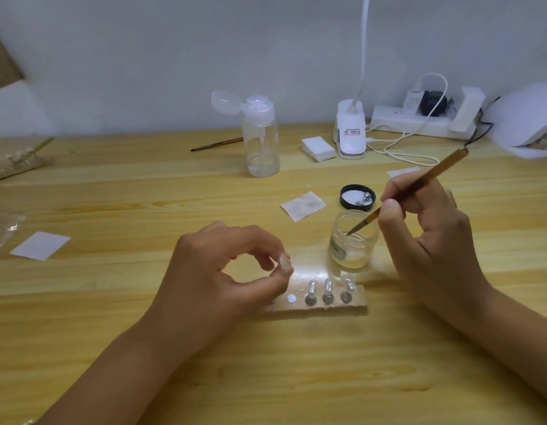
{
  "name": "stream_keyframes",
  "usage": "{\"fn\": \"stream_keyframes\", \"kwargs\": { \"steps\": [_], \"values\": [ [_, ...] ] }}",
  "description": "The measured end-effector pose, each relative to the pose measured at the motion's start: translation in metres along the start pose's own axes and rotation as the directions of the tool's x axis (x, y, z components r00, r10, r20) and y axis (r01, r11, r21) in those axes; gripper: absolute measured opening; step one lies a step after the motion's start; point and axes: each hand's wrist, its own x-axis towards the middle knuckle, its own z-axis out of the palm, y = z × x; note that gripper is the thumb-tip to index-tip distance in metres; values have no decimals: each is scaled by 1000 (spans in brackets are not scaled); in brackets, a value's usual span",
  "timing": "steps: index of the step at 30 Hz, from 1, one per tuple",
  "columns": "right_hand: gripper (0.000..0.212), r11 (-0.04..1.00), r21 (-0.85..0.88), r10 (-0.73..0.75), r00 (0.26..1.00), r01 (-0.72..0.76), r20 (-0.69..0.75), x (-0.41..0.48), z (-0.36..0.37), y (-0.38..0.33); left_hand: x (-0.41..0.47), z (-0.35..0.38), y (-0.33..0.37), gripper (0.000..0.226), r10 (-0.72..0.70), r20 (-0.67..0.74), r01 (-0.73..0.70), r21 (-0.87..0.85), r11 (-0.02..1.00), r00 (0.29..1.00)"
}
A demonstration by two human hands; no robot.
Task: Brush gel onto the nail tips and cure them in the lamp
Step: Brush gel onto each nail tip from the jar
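My right hand [428,231] grips a thin brown brush [419,184] like a pen, with its tip dipped into the open clear gel jar [353,240]. My left hand [223,271] pinches a small pale nail tip [285,262] between thumb and fingers, just above the left end of the wooden holder strip [321,309]. Three nail tips on metal stands [327,291] sit upright on that strip, beside a white empty spot. The white curing lamp [527,121] stands at the far right edge, partly cut off.
The jar's black lid [357,196] lies behind the jar. White wipes [303,206] lie about the wooden table [112,194]. A clear pump bottle [261,139], a second brush [217,144], a pad stack [318,148], a clip lamp base [351,130] and a power strip [419,121] stand at the back. Another tip holder [17,162] sits far left.
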Motion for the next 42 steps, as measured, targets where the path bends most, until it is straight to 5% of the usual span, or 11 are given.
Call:
{"fn": "stream_keyframes", "kwargs": {
  "steps": [36, 42],
  "values": [
    [10, 998, -6, 55, 998, -55, 23, 3, -1, 0, 4, 7, -14, 16, -306, -95, 289, -162, 944, 947],
    [7, 998, 51, 49, 991, -44, -121, 3, -5, -2, 3, 6, -17, 17, -302, -71, 286, -179, 941, 951]
  ]
}}
